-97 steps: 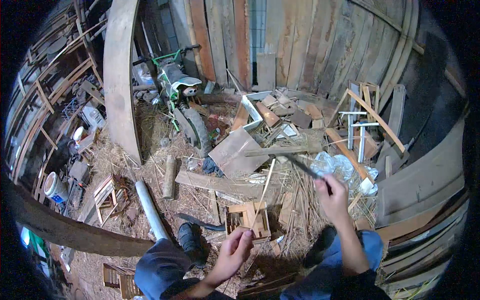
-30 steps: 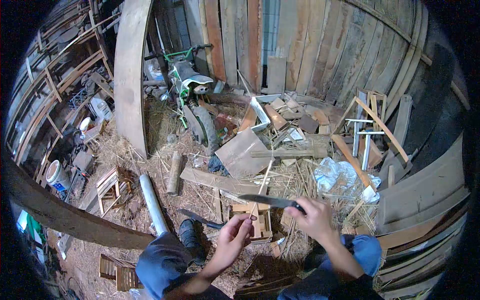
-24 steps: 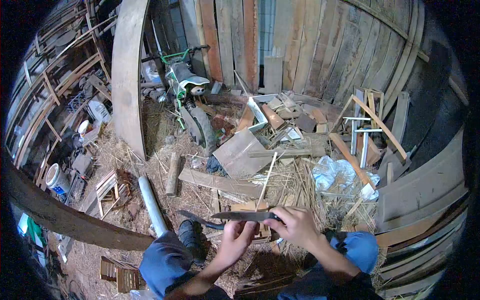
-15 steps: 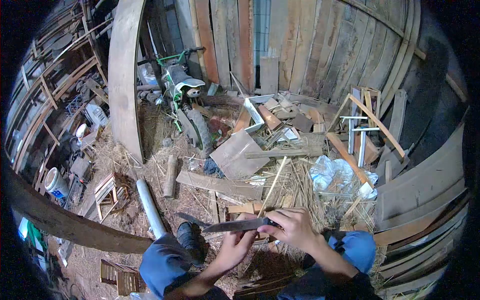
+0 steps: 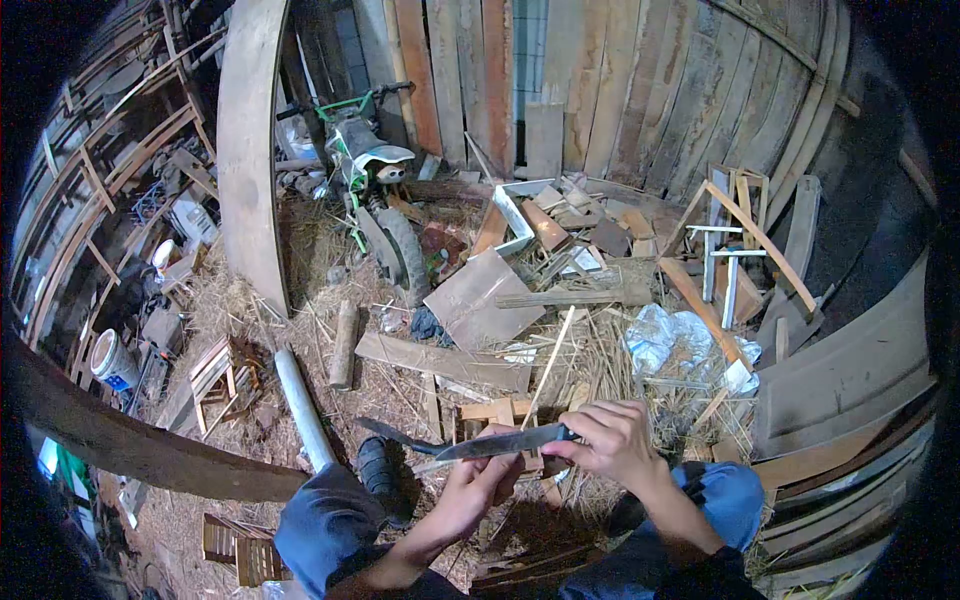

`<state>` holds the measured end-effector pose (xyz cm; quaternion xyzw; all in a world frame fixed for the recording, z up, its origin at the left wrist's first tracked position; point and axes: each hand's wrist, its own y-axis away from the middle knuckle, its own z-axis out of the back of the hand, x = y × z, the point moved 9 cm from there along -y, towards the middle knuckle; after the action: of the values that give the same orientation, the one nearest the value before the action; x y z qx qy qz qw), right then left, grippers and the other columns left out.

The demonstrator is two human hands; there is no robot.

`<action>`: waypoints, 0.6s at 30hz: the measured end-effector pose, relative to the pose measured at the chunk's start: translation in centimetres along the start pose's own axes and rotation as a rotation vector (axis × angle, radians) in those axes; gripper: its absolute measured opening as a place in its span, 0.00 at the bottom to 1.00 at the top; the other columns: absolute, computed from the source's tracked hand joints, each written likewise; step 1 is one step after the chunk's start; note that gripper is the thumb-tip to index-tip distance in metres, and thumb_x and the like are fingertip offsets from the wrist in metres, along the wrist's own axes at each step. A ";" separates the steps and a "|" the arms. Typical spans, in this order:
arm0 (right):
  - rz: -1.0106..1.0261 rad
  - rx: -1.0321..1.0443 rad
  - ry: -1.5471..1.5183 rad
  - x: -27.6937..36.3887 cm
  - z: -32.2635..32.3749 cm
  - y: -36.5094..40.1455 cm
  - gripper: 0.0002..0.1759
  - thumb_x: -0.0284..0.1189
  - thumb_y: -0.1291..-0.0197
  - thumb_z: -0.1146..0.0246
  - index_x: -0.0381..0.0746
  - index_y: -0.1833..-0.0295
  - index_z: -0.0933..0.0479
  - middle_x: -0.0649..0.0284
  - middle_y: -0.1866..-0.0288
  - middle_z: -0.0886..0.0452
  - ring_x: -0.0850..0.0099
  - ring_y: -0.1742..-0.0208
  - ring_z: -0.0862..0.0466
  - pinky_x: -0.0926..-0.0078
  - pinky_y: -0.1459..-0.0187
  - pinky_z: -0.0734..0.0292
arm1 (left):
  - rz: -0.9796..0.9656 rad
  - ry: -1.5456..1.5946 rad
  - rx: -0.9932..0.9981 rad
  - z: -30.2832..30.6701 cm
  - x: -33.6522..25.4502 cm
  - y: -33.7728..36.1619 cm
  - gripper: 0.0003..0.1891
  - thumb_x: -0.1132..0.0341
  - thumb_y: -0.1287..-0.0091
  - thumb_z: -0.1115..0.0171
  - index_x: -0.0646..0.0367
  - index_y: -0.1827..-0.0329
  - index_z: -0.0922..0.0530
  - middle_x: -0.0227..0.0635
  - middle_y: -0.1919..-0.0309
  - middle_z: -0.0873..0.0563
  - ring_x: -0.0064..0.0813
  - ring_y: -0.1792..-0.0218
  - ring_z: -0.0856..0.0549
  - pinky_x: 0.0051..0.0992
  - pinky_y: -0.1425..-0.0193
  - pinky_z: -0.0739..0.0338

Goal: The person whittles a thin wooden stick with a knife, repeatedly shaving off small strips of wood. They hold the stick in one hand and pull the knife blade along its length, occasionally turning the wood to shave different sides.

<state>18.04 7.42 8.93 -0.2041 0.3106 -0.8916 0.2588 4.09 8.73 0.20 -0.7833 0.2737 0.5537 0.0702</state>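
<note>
Between the knees, my right hand is closed round the handle of a knife, whose broad dark blade points left. Just beneath that blade, my left hand has its fingers closed; a thin pale stick rises behind the blade near its fingertips, but its lower end is hidden. A second dark blade extends leftward from near my left hand, its other end hidden behind the knife. Small wooden pieces lie just beyond the hands.
Straw and wood scraps cover the ground. A green and white motorbike leans near the plank wall. A pale pole lies beside the left knee, small slatted crates at lower left, and plastic sheeting at right.
The right hand and knife have shifted slightly right and up, with the blade now tilted up toward the handle. The surroundings have shifted slightly in view.
</note>
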 end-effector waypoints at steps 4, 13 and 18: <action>-0.374 -0.161 0.136 -8.4 3.2 1.6 0.18 0.44 0.46 0.30 0.41 0.70 0.22 0.62 0.80 0.22 0.64 0.80 0.21 0.69 0.79 0.29 | 0.026 0.036 0.013 0.2 -0.6 0.7 0.08 0.63 0.24 0.48 0.57 0.53 0.26 0.20 0.77 0.31 0.11 0.80 0.37 0.17 0.78 0.45; -0.363 -0.118 0.066 -5.7 3.3 1.0 0.16 0.42 0.43 0.31 0.40 0.69 0.23 0.60 0.80 0.22 0.60 0.80 0.20 0.65 0.77 0.28 | -0.073 -0.074 -0.031 1.5 0.1 0.8 0.13 0.59 0.22 0.52 0.58 0.47 0.26 0.21 0.78 0.30 0.11 0.81 0.35 0.17 0.80 0.44; -0.227 -0.097 0.111 -4.0 1.9 0.2 0.18 0.45 0.45 0.31 0.40 0.69 0.23 0.61 0.77 0.20 0.63 0.79 0.19 0.68 0.77 0.27 | -0.180 -0.142 -0.071 1.5 -2.4 0.2 0.15 0.57 0.22 0.52 0.58 0.44 0.28 0.24 0.77 0.27 0.12 0.79 0.31 0.16 0.78 0.37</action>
<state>22.24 8.81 9.40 -0.2007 0.3421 -0.9089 0.1286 2.24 10.03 1.84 -0.7656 0.1768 0.6085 0.1112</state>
